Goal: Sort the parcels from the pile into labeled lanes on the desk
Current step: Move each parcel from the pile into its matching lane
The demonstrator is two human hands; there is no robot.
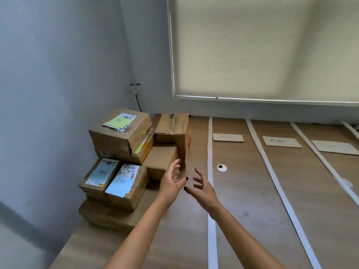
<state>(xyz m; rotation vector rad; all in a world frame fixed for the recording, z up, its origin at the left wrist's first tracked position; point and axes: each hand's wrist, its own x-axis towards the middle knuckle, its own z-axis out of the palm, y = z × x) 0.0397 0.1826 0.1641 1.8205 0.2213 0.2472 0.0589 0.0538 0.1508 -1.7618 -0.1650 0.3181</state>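
Both hands reach toward the parcel pile (134, 152) with fingers spread; left hand (172, 181) and right hand (204, 188) hold nothing

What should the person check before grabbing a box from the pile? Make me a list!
1. Both hands free: ok. The left hand and right hand are open and hold nothing.
2. A box within reach: ok. The plain brown cardboard box sits just beyond the left hand.
3. That box is free to lift: ok, nothing shows on its top.
4. Its label readable: cannot tell, no label shows on it.
5. Lanes marked: ok. White tape strips divide the wooden desk.
6. Lane cards readable: cannot tell. The tan cardboard card has writing too small to read.
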